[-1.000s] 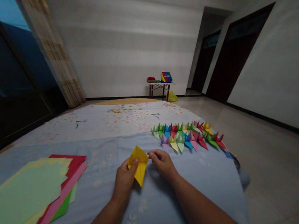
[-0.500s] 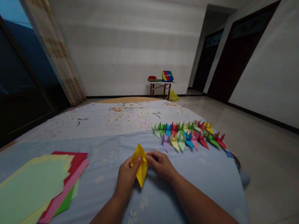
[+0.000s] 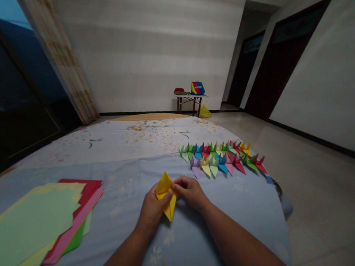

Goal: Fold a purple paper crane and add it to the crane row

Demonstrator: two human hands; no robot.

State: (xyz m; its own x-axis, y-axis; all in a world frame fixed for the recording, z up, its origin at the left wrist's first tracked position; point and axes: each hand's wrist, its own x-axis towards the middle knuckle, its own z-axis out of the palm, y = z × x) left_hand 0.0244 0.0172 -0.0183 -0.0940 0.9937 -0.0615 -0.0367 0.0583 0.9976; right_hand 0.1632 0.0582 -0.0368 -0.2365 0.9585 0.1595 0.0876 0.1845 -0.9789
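Observation:
A folded piece of yellow origami paper (image 3: 164, 183), shaped like a long diamond, is held just over the blue part of the cloth. My left hand (image 3: 154, 206) grips it from the left side, thumb lying across its front. From the right, my right hand (image 3: 190, 191) pinches its edge between thumb and forefinger. The fingers behind the paper are hidden. Rows of folded paper cranes (image 3: 213, 162) in many colours stand beyond my right hand.
A fanned stack of coloured paper sheets (image 3: 33, 212) lies at the left of the cloth-covered table (image 3: 117, 145). The table's rounded edge runs down the right side. Against the far wall stands a small table (image 3: 191, 96) with a colourful box (image 3: 197, 88) on it.
The right thumb and fingers have shifted slightly inward along the paper's edge, and the yellow paper has turned a little in my hands. The view has moved slightly.

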